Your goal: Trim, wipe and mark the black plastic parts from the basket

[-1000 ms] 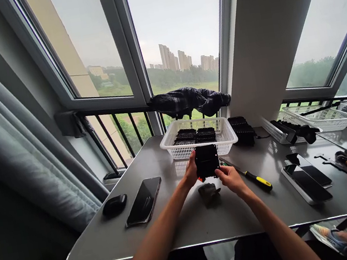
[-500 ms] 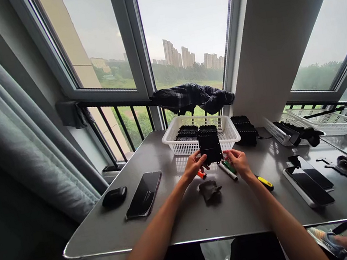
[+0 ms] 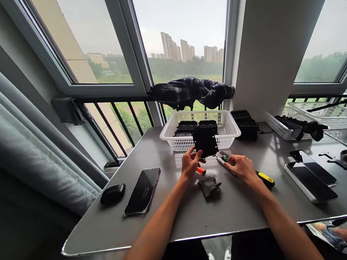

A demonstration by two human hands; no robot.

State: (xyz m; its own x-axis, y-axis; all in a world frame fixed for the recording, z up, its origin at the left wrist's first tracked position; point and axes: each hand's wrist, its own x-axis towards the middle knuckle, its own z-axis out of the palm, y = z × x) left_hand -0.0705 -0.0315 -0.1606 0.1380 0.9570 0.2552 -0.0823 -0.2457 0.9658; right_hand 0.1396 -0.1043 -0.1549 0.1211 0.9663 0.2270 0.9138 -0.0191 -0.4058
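My left hand (image 3: 191,162) is closed on the left edge of a flat black plastic part (image 3: 205,142), held up in front of the white basket (image 3: 168,143). Several similar black parts (image 3: 187,127) lie in that basket. My right hand (image 3: 241,166) is low over the table, its fingers curled at a green-handled tool (image 3: 225,157) and a white marker (image 3: 221,161); whether it grips either is unclear. An orange object (image 3: 201,170) lies below the black part. Nearer the table's front is a crumpled dark cloth (image 3: 210,187).
On the grey table (image 3: 101,235) are a black mouse (image 3: 113,194) and a phone (image 3: 142,191) at left. A yellow-black tool (image 3: 265,179), more phones (image 3: 311,181), hand tools, a black stack (image 3: 245,125) and baskets stand at right.
My right hand has left the black part's edge and moved down to the marker and green tool. The black part is turned and shifted slightly left in my left hand. The view has shifted slightly.
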